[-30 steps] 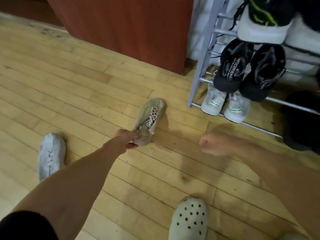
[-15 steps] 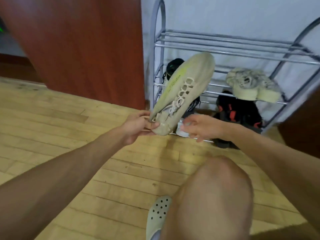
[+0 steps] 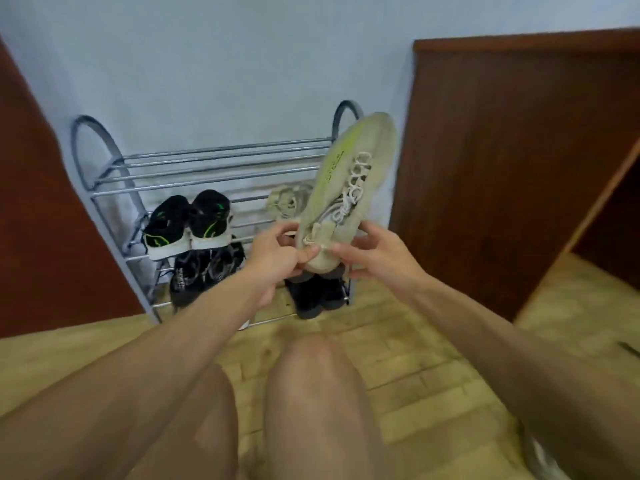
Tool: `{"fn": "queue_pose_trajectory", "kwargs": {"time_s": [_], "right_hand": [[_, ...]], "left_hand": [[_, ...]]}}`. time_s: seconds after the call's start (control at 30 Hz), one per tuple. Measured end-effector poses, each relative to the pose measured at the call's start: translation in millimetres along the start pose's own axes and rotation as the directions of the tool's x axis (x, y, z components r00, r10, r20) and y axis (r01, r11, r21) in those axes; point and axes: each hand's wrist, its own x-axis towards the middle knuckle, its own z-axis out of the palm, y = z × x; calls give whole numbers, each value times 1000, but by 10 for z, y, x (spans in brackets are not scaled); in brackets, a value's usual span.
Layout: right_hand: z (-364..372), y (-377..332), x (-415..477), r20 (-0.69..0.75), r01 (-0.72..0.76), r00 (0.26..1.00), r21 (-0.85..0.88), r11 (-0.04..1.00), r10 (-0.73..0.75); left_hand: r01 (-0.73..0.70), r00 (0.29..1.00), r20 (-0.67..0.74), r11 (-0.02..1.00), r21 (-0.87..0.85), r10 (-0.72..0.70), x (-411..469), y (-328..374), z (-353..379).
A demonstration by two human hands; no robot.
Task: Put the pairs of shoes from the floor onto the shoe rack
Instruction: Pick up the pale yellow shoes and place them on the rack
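Both hands, left hand [image 3: 277,261] and right hand [image 3: 374,258], are pinching the light, floppy sneaker [image 3: 346,192] by its heel, centre frame, before the shoe rack [image 3: 100,174].

The shoe rack [image 3: 214,161] is shiny metal tubing; the shoe [image 3: 349,188] is matt knitted cloth; the floor [image 3: 415,341] is worn wooden boards; the cabinet [image 3: 502,161] is smooth reddish wood.

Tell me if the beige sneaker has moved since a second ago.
Yes: the beige sneaker rose off the floor to the right end of the shoe rack.
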Motion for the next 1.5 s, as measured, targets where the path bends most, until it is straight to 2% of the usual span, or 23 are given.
{"fn": "queue_pose_trajectory", "kwargs": {"time_s": [0.13, 0.23, 0.3, 0.5, 0.63, 0.73, 0.87, 0.97, 1.0, 1.07, 1.13, 1.17, 1.3, 1.4, 1.5], "right_hand": [[-611, 273, -303, -227, -48, 972, 80, 996, 65], [-1019, 489, -624, -279, -123, 950, 75, 990, 139], [-1234, 662, -847, -294, -173, 938, 62, 983, 184], [-1671, 1292, -1498, -196, -363, 915, -19, 932, 352], [-1811, 1770, -1875, -52, -502, 860, 92, 860, 508], [-1908, 2166, -2048, -61, -600, 785, 176, 781, 617], [-2016, 2728, -2169, -345, -714, 627, 102, 692, 698], [-2088, 3095, -2191, -467, -769, 495, 157, 619, 733], [-2122, 3201, -2178, -500, -793, 458, 144, 591, 735], [-2237, 3393, -2109, -590, -865, 410, -9, 502, 696], [-2367, 3549, -1987, -667, -906, 398, -181, 381, 629], [-2426, 3613, -1911, -683, -914, 393, -213, 346, 615], [-2553, 3874, -1632, -707, -935, 351, -224, 276, 615], [-2545, 4053, -1618, -665, -890, 446, -400, 219, 600], [-2532, 4142, -1662, -665, -861, 491, -469, 197, 562]], "left_hand": [[-73, 988, 149, 972, 225, 39, -70, 14, 779], [-65, 970, 244, 935, 349, -23, -185, -77, 1264], [1, 952, 283, 923, 386, -119, -276, -218, 1534], [225, 842, 387, 897, 381, -376, -607, -995, 2108], [312, 784, 406, 864, 396, -469, -803, -1449, 2252], [323, 769, 388, 832, 451, -509, -893, -1735, 2239], [312, 778, 372, 826, 470, -506, -799, -1914, 2210], [299, 780, 401, 849, 436, -481, -707, -1909, 2225], [296, 780, 410, 856, 425, -473, -693, -1893, 2233], [317, 777, 412, 862, 396, -476, -668, -1896, 2246], [372, 763, 397, 849, 376, -510, -639, -1938, 2257], [398, 753, 387, 837, 376, -532, -617, -1958, 2261], [492, 714, 330, 778, 390, -617, -489, -2075, 2246], [568, 691, 274, 737, 367, -669, -374, -2144, 2257], [644, 658, 252, 704, 299, -709, -300, -2188, 2318]]}}
